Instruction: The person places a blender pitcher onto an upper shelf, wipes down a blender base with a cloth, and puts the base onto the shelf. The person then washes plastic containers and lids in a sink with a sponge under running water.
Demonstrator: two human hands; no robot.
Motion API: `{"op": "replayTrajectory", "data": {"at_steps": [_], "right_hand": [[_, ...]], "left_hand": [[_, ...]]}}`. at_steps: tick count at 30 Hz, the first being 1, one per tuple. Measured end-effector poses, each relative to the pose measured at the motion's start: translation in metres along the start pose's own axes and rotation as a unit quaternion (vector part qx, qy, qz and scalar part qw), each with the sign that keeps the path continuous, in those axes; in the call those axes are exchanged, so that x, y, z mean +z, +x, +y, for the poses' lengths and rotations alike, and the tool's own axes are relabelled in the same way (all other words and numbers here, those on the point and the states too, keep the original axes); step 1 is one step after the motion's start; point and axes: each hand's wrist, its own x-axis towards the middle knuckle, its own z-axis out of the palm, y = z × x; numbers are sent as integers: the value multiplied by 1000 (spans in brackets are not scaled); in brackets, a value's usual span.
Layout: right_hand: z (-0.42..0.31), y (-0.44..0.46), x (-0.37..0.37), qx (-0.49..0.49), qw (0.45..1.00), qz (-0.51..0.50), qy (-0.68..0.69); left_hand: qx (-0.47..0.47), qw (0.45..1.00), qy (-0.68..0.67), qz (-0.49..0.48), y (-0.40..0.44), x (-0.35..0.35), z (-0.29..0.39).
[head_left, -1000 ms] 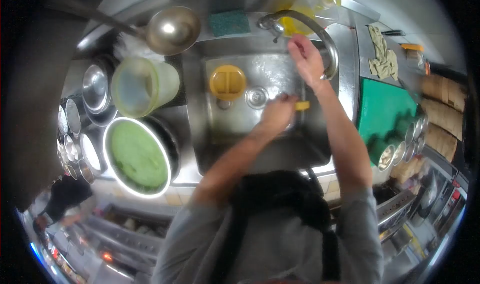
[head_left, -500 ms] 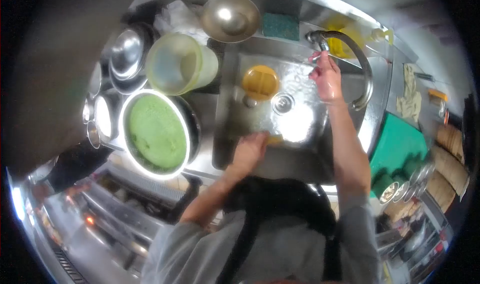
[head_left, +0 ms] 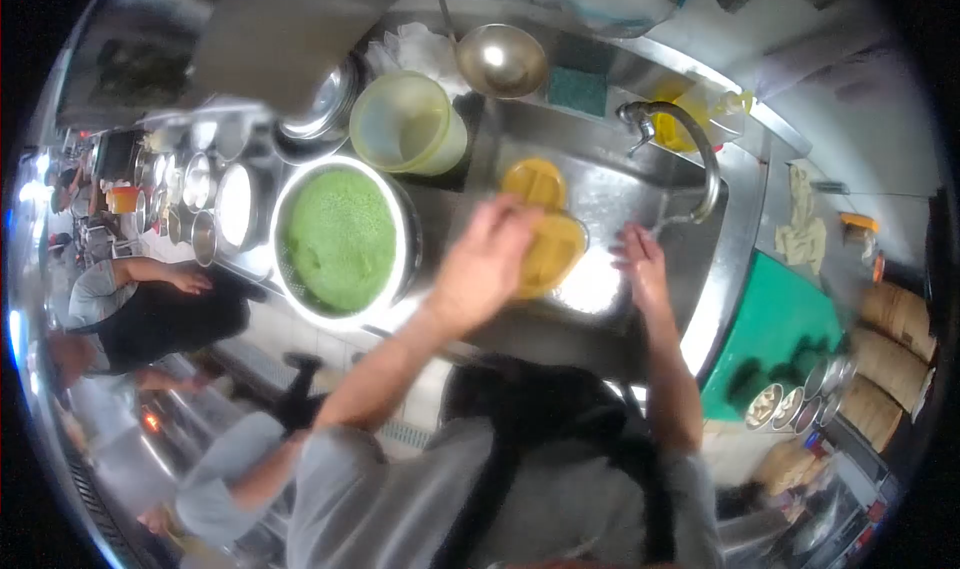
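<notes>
My left hand (head_left: 485, 261) is over the sink, its fingers closed on the edge of a round yellow disc with a ridge across its face (head_left: 552, 257). A similar yellow disc (head_left: 533, 181) lies just beyond it on the bottom of the steel sink (head_left: 625, 174), partly overlapped in view. To the right of the held disc, my right hand (head_left: 641, 263) hangs over the sink's right side with fingers apart and nothing in them. The curved faucet (head_left: 708, 154) stands beyond my right hand, apart from it.
Left of the sink sit a large pot of green contents (head_left: 340, 239) and a translucent bucket (head_left: 400, 124). A ladle (head_left: 502, 61) and a green scouring pad (head_left: 577, 91) lie behind. A green board (head_left: 775, 334) is at right. Another person (head_left: 150, 309) stands at left.
My right hand has left the faucet handle and come down toward me. My left hand has raised the yellow disc, turning its face into view. People at left have come into view.
</notes>
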Motion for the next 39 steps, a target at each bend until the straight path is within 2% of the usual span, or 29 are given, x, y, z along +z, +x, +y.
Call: {"op": "replayTrajectory", "data": {"at_steps": [3, 8, 10, 12, 15, 17, 21, 23, 27, 30, 32, 36, 38, 39], "right_hand": [[27, -36, -21, 17, 999, 30, 18], [61, -86, -49, 51, 997, 51, 6], [66, -102, -54, 62, 994, 83, 39], [69, -112, -59, 54, 992, 98, 59], [82, -122, -65, 45, 988, 115, 92], [90, -122, -65, 38, 987, 117, 101], [97, -126, -62, 26, 989, 111, 93], [97, -127, -63, 21, 990, 101, 99], [95, -131, -64, 17, 991, 107, 82], [94, -136, -63, 9, 991, 121, 62], [96, -139, -63, 8, 990, 132, 41], [107, -144, -61, 11, 991, 134, 7], [107, -148, -59, 11, 989, 146, -11], [100, -149, -57, 31, 989, 146, -5]], "left_hand": [[-7, 998, -29, 60, 30, -29, -8], [-50, 985, -154, 58, 57, -47, -19], [-74, 979, -120, 150, 60, -57, -42], [-104, 977, 29, 183, 66, -77, -87], [-122, 970, 106, 182, 72, -115, -118], [-159, 943, 215, 197, 79, -121, -158], [-185, 936, 243, 173, 90, -120, -190], [-226, 940, 233, 109, 95, -115, -197], [-228, 935, 257, 89, 96, -104, -204], [-235, 949, 196, 76, 92, -105, -200], [-207, 960, 168, 89, 91, -107, -194], [-210, 956, 181, 94, 91, -110, -181], [-83, 917, 338, 192, 87, -113, -159], [-94, 938, 294, 159, 81, -120, -131]]}}
